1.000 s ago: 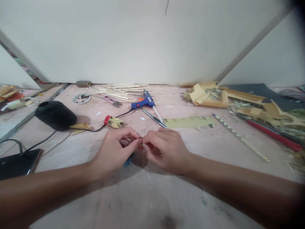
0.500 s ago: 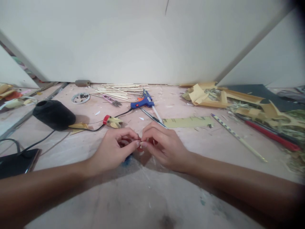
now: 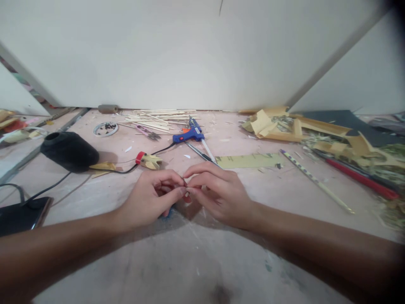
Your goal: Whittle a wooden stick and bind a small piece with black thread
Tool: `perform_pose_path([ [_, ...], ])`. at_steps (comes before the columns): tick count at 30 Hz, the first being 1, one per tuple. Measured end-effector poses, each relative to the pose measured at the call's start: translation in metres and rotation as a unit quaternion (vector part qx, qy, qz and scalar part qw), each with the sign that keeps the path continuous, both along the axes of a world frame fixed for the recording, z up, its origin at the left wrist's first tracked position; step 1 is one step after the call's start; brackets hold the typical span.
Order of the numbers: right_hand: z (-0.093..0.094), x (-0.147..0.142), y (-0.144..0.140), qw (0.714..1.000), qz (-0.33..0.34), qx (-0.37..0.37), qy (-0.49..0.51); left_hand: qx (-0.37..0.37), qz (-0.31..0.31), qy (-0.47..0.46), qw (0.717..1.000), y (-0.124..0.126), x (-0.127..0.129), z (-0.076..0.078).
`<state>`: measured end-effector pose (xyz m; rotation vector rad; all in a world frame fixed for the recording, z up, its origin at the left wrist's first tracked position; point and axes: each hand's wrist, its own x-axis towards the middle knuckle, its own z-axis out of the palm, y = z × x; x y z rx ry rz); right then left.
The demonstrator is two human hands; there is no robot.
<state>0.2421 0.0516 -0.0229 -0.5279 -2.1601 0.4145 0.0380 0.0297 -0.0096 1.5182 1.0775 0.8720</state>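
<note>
My left hand point(image 3: 150, 196) and my right hand point(image 3: 220, 192) meet just above the work surface, thumbs and forefingers pinched together. Between the fingertips sits a tiny piece with a pale tip point(image 3: 187, 194); most of it is covered, and its kind is unclear. Something reddish shows just below the fingertips. Beyond the left hand lies a small red and yellow crown-shaped piece point(image 3: 148, 160), with a dark thread running toward it from a black thread cone point(image 3: 69, 152). A craft knife point(image 3: 202, 154) lies behind the right hand, beside a blue glue gun point(image 3: 189, 134).
Thin wooden sticks point(image 3: 155, 120), pink thread snips point(image 3: 148, 133) and a round lid with dark bits point(image 3: 105, 128) lie at the back. A phone point(image 3: 25, 215) is at left. Rightward are a yellowish strip point(image 3: 249, 160), a pencil point(image 3: 316, 181), a red-handled tool point(image 3: 360, 177) and paper scraps point(image 3: 268, 124).
My right fingers have shifted slightly, with the forefinger raised a little off the others. The pale tip shows more clearly between the thumbs. Both hands stay in the same place.
</note>
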Motion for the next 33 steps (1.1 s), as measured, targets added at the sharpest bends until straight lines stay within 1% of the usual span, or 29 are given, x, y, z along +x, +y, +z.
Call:
perform_pose_path([
  [3, 0.002, 0.000, 0.000, 1.000, 0.009, 0.005, -0.002, 0.001, -0.014, 0.008, 1.000, 0.001, -0.002, 0.002],
  [7, 0.002, 0.001, -0.001, 1.000, 0.014, 0.014, -0.007, -0.027, -0.051, 0.007, 0.998, 0.005, -0.005, 0.005],
  [12, -0.002, 0.001, -0.003, 0.999, -0.038, 0.030, -0.014, -0.040, -0.071, -0.002, 0.997, 0.010, -0.009, 0.002],
  [16, -0.003, 0.000, -0.003, 0.994, -0.075, 0.017, -0.077, -0.048, -0.074, 0.002, 0.996, 0.012, -0.008, 0.000],
  [19, -0.003, -0.002, -0.002, 0.992, -0.077, 0.003, -0.096, -0.015, -0.079, 0.027, 0.996, 0.011, -0.008, 0.001],
  [21, -0.003, -0.002, -0.002, 0.992, -0.081, 0.000, -0.099, 0.033, -0.090, 0.059, 0.994, 0.011, -0.009, 0.001],
  [24, -0.004, -0.003, -0.002, 0.992, -0.074, -0.009, -0.100, 0.107, -0.113, 0.112, 0.982, 0.011, -0.010, 0.001],
  [26, -0.005, -0.002, -0.001, 0.993, -0.062, -0.018, -0.094, 0.121, -0.124, 0.121, 0.977, 0.011, -0.012, 0.000],
  [29, -0.007, -0.001, 0.000, 0.995, -0.046, -0.035, -0.085, 0.098, -0.120, 0.099, 0.983, 0.011, -0.012, 0.000],
  [33, -0.006, 0.000, 0.000, 0.993, -0.036, -0.058, -0.094, 0.053, -0.085, 0.069, 0.993, 0.011, -0.009, 0.000],
])
